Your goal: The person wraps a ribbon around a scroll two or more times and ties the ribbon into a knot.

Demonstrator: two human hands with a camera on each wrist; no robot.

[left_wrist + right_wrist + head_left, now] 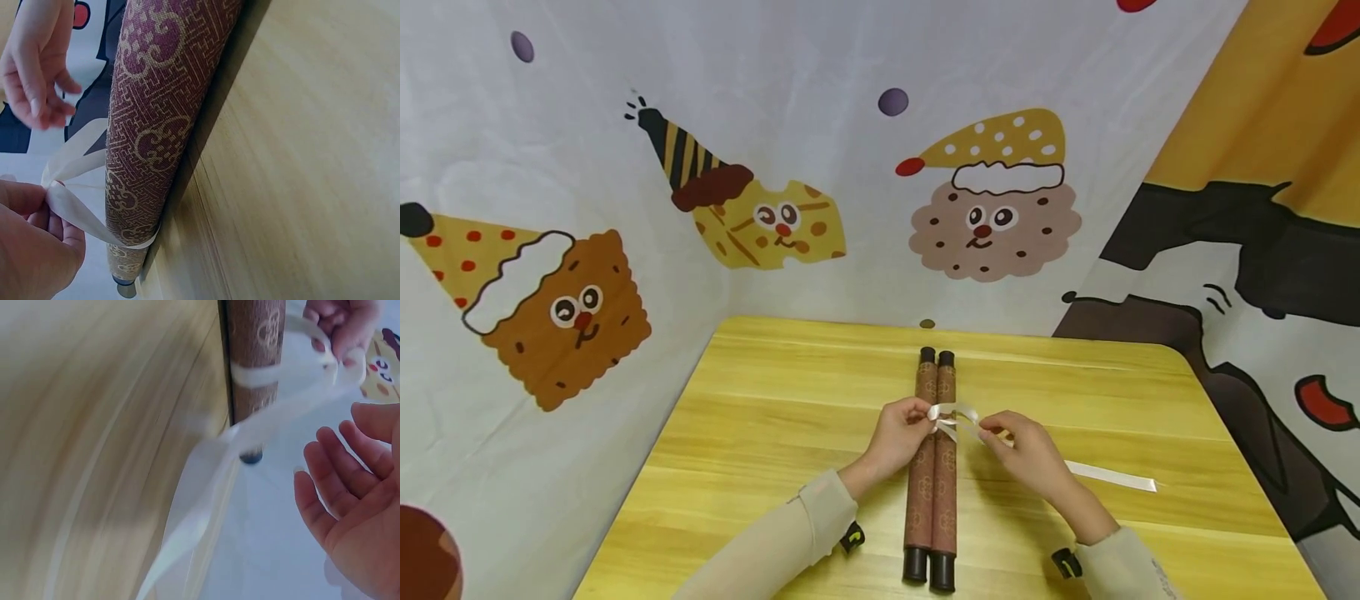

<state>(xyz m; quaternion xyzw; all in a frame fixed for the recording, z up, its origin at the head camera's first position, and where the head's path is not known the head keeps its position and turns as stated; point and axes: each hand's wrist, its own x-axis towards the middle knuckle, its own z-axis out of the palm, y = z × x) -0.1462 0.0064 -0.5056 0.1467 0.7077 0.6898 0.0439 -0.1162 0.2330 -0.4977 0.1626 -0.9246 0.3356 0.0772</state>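
Observation:
Two rolled scrolls (945,500) with brown patterned cloth and black end knobs lie side by side on the table. A white ribbon (78,209) passes around them near their upper half, with loops standing up above the cloth. My left hand (897,437) pinches the ribbon between thumb and fingers, at the left side of the scrolls. To the right of the scrolls is my right hand (365,506), its fingers spread and loosely bent, apart from the ribbon. One long ribbon tail (1112,476) trails rightward under the right forearm onto the table.
The yellow wood-grain table (760,433) ends at a back edge just beyond the scrolls' far knobs. A white cloth with cartoon figures (805,225) hangs behind it and along the sides.

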